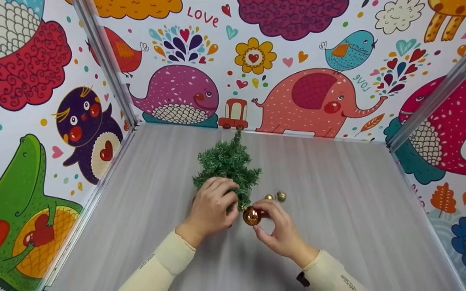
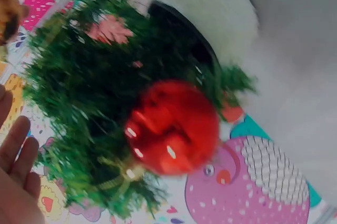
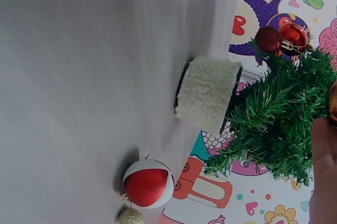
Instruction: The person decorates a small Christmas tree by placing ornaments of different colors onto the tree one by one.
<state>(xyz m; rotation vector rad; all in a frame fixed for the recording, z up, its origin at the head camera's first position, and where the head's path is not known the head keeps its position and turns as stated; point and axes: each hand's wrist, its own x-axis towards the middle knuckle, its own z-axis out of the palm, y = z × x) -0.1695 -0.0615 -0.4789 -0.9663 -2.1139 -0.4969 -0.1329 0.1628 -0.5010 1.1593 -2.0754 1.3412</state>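
Observation:
A small green artificial Christmas tree (image 1: 229, 161) lies with its top toward the back wall. My right hand (image 1: 279, 228) pinches a shiny copper-coloured ball ornament (image 1: 252, 216) by its sides, gold cap toward the branches. Over the tree's near left side is my left hand (image 1: 212, 204), index finger bent toward the thumb; I cannot tell whether they pinch a branch. Several straight fingers (image 2: 20, 145) of it show in the left wrist view. On the tree hang a shiny red ball (image 2: 174, 127), a gold ornament (image 2: 131, 172) and a dark red glitter ball (image 3: 268, 39). A white fleecy base (image 3: 208, 95) is hidden in the head view.
Right of the tree on the grey table (image 1: 338, 202) lie small gold balls (image 1: 281, 197). A red-and-white ball (image 3: 148, 183) and a gold glitter ball (image 3: 130, 216) show in the right wrist view. Cartoon-printed walls (image 1: 297, 52) with metal posts enclose the table.

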